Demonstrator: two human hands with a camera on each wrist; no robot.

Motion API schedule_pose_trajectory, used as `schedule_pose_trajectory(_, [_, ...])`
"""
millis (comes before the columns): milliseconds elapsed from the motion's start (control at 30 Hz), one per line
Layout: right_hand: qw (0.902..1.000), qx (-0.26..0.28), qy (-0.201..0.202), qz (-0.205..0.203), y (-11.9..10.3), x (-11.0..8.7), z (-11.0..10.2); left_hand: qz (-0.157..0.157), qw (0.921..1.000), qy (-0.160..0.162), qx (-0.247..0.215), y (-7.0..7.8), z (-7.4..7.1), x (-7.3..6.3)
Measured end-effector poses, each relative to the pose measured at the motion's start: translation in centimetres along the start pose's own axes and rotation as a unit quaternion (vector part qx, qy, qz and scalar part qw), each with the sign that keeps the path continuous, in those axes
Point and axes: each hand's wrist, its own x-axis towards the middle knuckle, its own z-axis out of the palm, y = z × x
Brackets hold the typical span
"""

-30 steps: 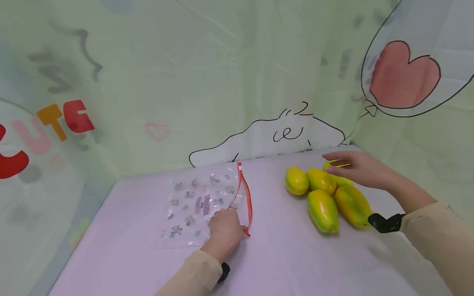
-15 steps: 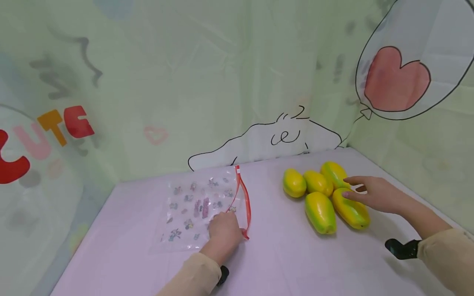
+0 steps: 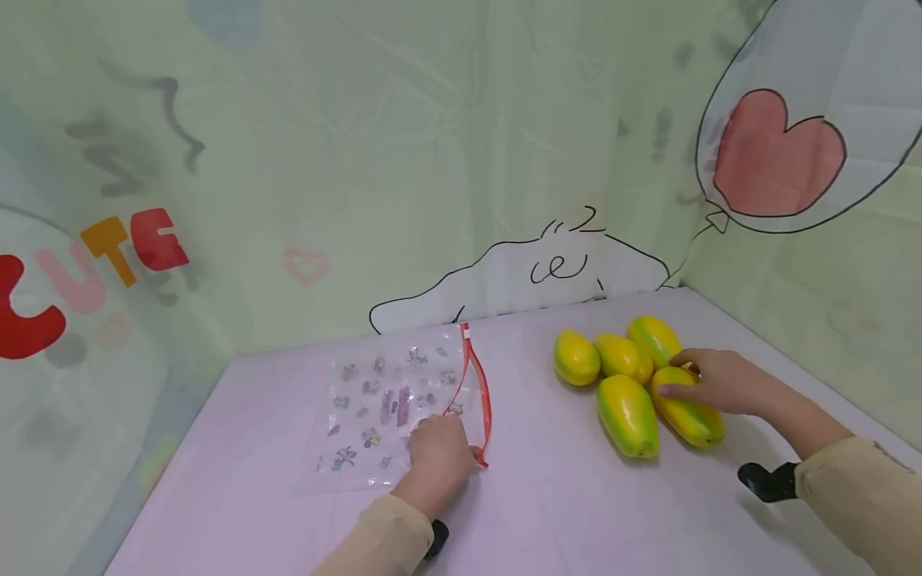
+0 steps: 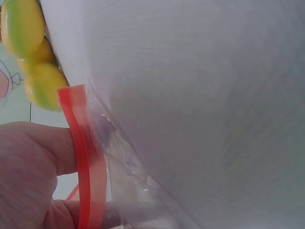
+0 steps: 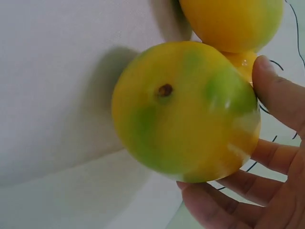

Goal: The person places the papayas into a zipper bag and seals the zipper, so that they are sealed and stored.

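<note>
We see the left hand (image 3: 441, 450) gripping the clear bag (image 3: 374, 400) by its mouth near the lower corner of the red zip strip (image 3: 485, 396); its thumb and a finger stand apart behind the strip, though we cannot tell whether any finger lies inside the bag. That hold seems meant to steady limp plastic and keep the two red edges parted. The bag lies flat left of the table's middle, reaching towards the back edge, its mouth facing the fruits. Towards the right edge, our right hand (image 3: 723, 384) cups one yellow-green fruit (image 3: 691, 420) in a wide grip, thumb on one side and fingers round the other, probably because so round and glossy a thing could roll. It rests on the table, close against the other four fruits (image 3: 627, 416), which cluster short of the back right corner. Pale lilac cloth covers the table (image 3: 533, 512), a little wrinkled. Around its back and sides we have a pale green printed curtain (image 3: 403, 160), with coloured letters (image 3: 158, 244) on the left and a balloon (image 3: 871, 80) bearing a red heart (image 3: 778, 168) on the right.
</note>
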Motion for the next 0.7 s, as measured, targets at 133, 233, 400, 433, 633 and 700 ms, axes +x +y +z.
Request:
schedule_pose_trajectory(133, [0.9999,0.007,-0.012,0.007,0.3,0.1,-0.3,-0.004,1.0,-0.008,0.0,0.1,-0.1,0.0])
schedule_pose_trajectory(233, [0.9997,0.016,-0.013,0.01,0.6,-0.1,-0.4,-0.007,0.9999,-0.011,-0.002,0.0,0.0,0.0])
schedule_pose_trajectory(400, [0.9995,0.029,0.006,0.008,1.3,-1.0,-0.5,-0.008,0.9998,-0.015,-0.006,0.0,0.0,-0.1])
schedule_pose_trajectory(433, [0.9994,0.033,0.01,0.006,1.5,-1.2,-0.6,-0.008,0.9998,-0.016,-0.007,0.0,0.0,-0.1])
schedule_pose_trajectory(633, [0.9969,0.067,0.036,-0.02,2.1,-2.2,-1.6,-0.009,0.9998,-0.017,-0.004,0.0,-0.1,0.0])
schedule_pose_trajectory(700, [0.9949,0.085,0.044,-0.031,2.1,-2.4,-2.0,-0.01,0.9998,-0.019,-0.005,0.1,-0.1,0.0])
